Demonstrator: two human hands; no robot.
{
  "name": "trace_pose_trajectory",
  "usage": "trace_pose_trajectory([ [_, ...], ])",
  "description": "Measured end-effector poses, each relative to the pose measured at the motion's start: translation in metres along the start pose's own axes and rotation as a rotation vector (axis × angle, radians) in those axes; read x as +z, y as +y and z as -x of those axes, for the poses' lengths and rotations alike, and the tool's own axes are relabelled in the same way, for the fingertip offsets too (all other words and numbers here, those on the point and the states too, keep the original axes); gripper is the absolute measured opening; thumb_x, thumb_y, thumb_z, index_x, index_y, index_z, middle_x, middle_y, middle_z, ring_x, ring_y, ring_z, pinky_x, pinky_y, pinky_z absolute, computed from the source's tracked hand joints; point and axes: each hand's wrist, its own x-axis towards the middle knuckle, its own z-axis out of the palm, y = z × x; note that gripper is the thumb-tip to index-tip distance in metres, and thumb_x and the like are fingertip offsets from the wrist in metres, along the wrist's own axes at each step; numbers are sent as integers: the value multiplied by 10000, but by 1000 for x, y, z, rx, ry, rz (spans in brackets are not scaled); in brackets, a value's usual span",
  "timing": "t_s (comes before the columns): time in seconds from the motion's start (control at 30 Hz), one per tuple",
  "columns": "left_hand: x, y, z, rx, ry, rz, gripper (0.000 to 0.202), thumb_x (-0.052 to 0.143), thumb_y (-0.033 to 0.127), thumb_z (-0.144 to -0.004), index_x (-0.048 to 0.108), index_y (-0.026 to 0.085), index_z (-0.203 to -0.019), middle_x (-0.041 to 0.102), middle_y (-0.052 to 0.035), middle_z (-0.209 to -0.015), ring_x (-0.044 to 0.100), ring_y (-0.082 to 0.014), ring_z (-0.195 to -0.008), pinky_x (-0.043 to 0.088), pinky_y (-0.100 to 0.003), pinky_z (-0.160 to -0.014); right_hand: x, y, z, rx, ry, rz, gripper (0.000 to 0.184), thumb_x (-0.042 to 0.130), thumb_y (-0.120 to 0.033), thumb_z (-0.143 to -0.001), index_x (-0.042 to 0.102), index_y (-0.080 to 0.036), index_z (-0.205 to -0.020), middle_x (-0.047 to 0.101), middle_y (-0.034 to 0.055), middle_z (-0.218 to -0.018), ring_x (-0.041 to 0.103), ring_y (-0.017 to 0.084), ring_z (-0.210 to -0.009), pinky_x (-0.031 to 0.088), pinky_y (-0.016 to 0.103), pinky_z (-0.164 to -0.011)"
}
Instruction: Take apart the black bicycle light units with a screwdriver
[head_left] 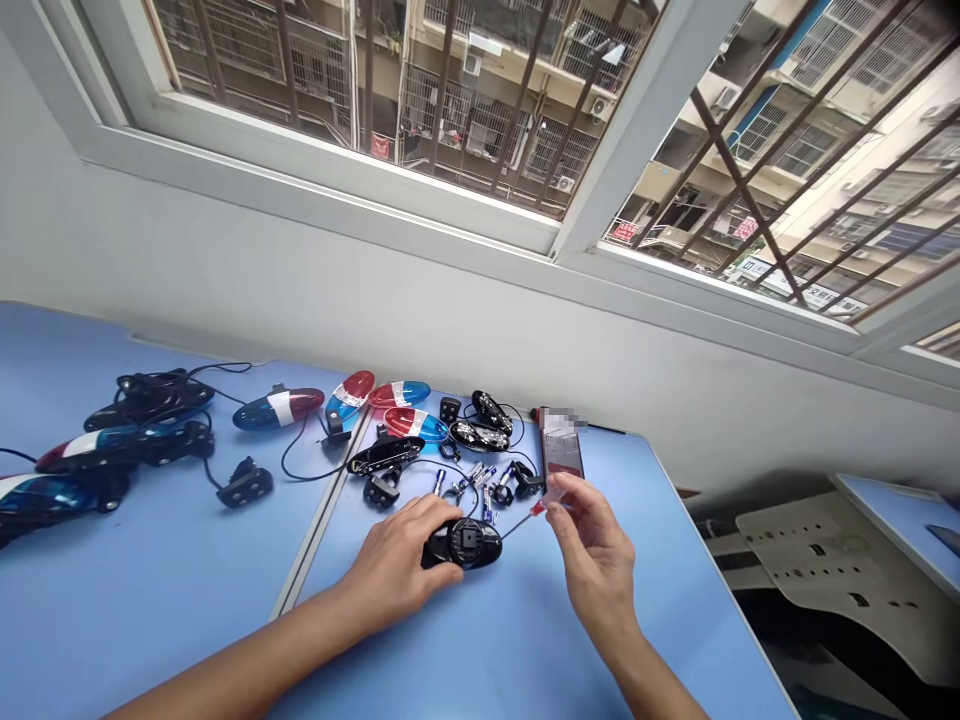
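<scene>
My left hand (397,565) lies on the blue table (480,650), fingers closed round a black oval light base (463,544) turned underside up. My right hand (592,550) pinches a small screwdriver (525,518) with a red handle; its thin shaft points left toward the base. Several small batteries (472,480) lie just behind the base. A phone (562,450) rests flat beyond my right hand.
Red-and-blue oval lights (278,407) with black cables and mounts (244,482) are spread across the table's middle and left. More lie at the far left (90,450). A seam (322,510) splits two tabletops. A white chair (817,570) stands right, under the barred window.
</scene>
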Motion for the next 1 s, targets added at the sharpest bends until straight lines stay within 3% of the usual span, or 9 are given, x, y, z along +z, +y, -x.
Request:
trace_pose_trajectory([
  [0.17, 0, 1, 0, -1, -12, -3, 501, 705, 166, -713, 600, 271, -1192, 619, -18, -1234, 598, -252, -1112, 477, -360, -915, 5, -1, 1, -33, 48, 12, 226, 675, -195, -853, 673, -284, -1061, 658, 1, -898, 640, 125, -710, 557, 268, -662],
  [0.3, 2, -1, 0, 9, 11, -12, 488, 683, 143, -721, 602, 281, -1181, 625, -16, -1225, 612, -244, -1091, 491, -350, -894, 7, -5, 2, 29, 8, -58, 253, 578, -209, -916, 613, -272, -1158, 699, 36, -981, 674, 143, -725, 578, 318, -701],
  [0.53, 4, -4, 0, 31, 37, -21, 498, 673, 122, -721, 601, 284, -1186, 635, -26, -1210, 617, -252, -1096, 503, -373, -900, 11, -6, 0, 31, 49, 0, 173, 686, -209, -828, 670, -247, -996, 692, 32, -939, 634, 151, -739, 565, 304, -687],
  [0.73, 6, -7, 1, 66, 50, -24, 505, 673, 97, -726, 592, 273, -1192, 630, -41, -1225, 603, -256, -1119, 503, -396, -933, 14, 1, -3, 105, -31, -111, 209, 575, -272, -914, 665, -262, -1103, 681, 60, -1056, 643, 177, -870, 572, 322, -727],
  [1.0, 11, -14, 3, 340, 200, -161, 568, 606, 31, -785, 521, 270, -1294, 635, -56, -1232, 587, -240, -1129, 529, -382, -942, 24, 14, -7, 215, 6, -235, 285, 610, -318, -888, 638, -227, -1157, 704, 41, -886, 658, 167, -792, 561, 312, -695],
])
